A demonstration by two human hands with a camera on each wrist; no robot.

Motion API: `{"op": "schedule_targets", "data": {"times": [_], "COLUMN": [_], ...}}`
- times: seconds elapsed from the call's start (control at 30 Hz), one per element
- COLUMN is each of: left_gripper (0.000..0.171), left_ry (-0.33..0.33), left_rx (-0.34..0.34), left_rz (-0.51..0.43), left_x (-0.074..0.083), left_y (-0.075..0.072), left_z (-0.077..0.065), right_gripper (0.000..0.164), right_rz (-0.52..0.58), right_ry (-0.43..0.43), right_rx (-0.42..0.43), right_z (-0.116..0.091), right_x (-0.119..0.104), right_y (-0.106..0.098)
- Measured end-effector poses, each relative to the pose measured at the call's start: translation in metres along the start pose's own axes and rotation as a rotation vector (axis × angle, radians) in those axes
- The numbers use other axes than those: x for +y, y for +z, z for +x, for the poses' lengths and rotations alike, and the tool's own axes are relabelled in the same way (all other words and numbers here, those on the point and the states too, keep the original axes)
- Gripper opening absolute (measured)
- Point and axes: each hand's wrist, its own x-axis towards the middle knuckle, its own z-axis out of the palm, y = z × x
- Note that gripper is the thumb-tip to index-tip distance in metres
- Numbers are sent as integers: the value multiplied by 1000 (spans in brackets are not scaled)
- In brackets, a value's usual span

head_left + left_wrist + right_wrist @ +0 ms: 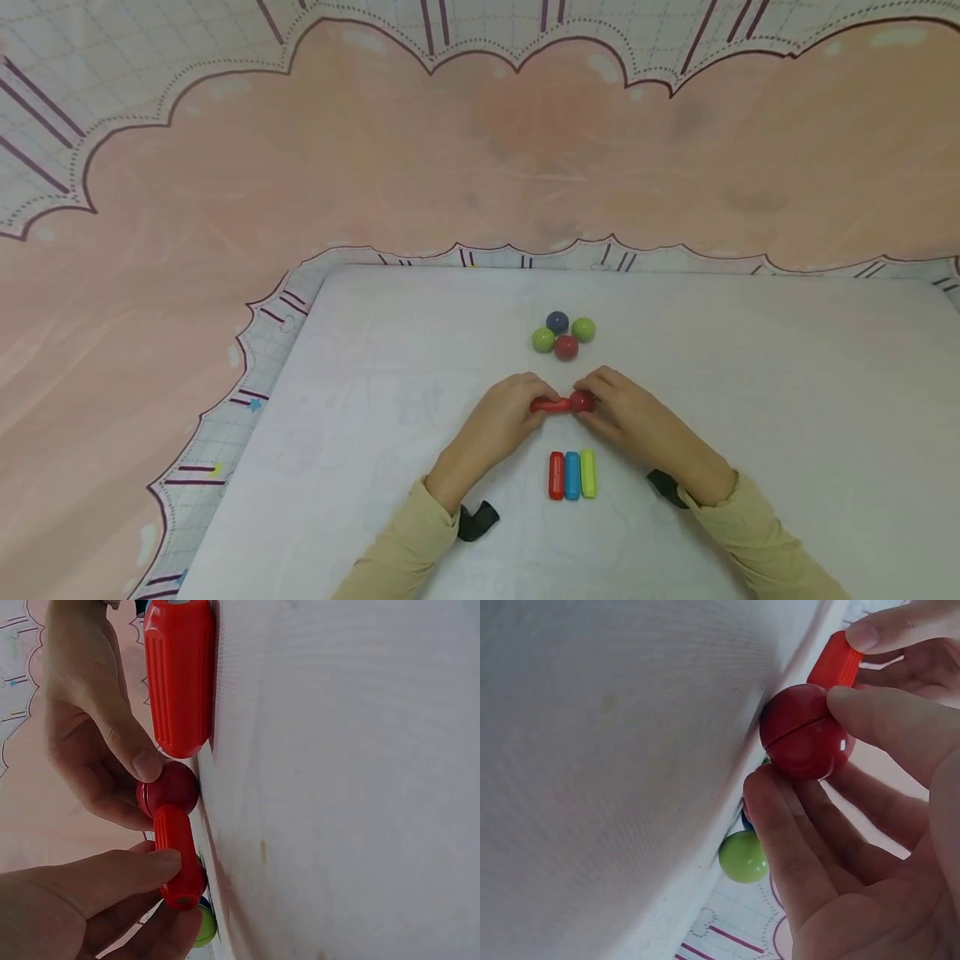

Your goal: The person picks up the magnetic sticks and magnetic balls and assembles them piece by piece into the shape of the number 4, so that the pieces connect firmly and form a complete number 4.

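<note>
My left hand pinches a red ribbed plastic stick between thumb and fingers. My right hand holds a dark red ball with a seam line around it, thumb on one side and fingers on the other. In the left wrist view, the stick's far end meets the ball. Both are low over the white tabletop. Closer to me lies a row of three sticks: a red stick, a blue stick and a yellow-green stick.
Beyond the hands sit a blue ball, another red ball, a green ball and a second green ball, bunched together. The white tabletop has its left edge beside a patterned cloth. Black straps hang at both wrists.
</note>
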Motion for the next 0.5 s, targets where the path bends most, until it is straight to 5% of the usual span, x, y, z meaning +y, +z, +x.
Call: {"op": "schedule_targets", "data": {"times": [0.5], "left_gripper": [23], "left_ry": [-29], "left_rx": [0], "left_rz": [4], "left_x": [-2], "left_y": [2], "left_z": [1], "right_gripper": [34], "right_rz": [53], "right_ry": [9], "right_rx": [-3], "right_z": [2], "right_x": [2], "right_y": [0]}}
